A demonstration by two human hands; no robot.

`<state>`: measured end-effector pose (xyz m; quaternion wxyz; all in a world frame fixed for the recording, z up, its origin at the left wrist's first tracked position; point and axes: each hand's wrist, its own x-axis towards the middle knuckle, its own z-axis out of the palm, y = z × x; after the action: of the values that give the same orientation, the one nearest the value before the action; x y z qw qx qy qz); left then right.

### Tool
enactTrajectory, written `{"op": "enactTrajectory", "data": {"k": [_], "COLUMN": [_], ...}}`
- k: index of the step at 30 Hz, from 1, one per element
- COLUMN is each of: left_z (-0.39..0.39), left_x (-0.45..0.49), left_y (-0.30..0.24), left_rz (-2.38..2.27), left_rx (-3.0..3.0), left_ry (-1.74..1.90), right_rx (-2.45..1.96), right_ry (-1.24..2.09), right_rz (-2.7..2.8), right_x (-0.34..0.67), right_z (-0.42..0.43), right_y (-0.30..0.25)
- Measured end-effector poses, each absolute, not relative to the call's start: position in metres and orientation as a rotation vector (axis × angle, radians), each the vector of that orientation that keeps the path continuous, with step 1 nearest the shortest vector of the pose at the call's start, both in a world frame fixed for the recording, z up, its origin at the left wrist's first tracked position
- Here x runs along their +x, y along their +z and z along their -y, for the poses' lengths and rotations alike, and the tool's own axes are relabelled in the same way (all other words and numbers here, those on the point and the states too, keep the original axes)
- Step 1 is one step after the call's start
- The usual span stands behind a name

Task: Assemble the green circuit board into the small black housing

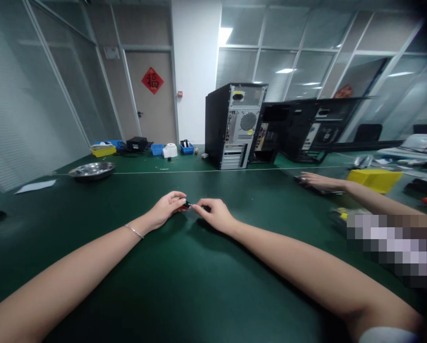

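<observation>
Just above the green tabletop [199, 276], my left hand [166, 209] is closed on a small black part [187, 204] with a glint of metal at its right end. A thin bracelet circles that wrist. My right hand [216, 215] meets it from the right, thumb and forefinger pinched together at the metal end of the part. A dark bit shows between those right fingers, too small to name. Whether the two hands hold one piece or two, I cannot tell.
A metal bowl [94, 170] sits at the left. Black computer towers [217, 128] stand at the back, near small blue bins [157, 150]. On the right, another person's hand [317, 181] rests on a dark object beside a yellow bin [374, 180].
</observation>
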<state>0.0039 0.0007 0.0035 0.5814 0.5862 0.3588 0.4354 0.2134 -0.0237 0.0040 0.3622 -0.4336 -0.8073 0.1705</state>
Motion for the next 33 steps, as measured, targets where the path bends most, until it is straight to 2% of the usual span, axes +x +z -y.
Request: {"op": "enactTrajectory", "data": {"k": [10,22,33], "left_z": [-0.001,0.01,0.007], "left_x": [0.004,0.007,0.006], "left_y": [-0.003,0.009,0.005], "left_rz": [-0.93,-1.03,-0.996], "left_rx": [1.454,1.743,1.651], "left_ry": [1.151,1.053,1.054], "right_rx": [-1.129,-1.206,-1.305], "right_ry": [0.432,0.407,0.371], "right_rz": [2.081,2.063,2.072], "right_x": [0.213,0.213,0.212], "right_z": [0.025,0.026,0.03], "right_y": [0.005,0.007,0.012]}}
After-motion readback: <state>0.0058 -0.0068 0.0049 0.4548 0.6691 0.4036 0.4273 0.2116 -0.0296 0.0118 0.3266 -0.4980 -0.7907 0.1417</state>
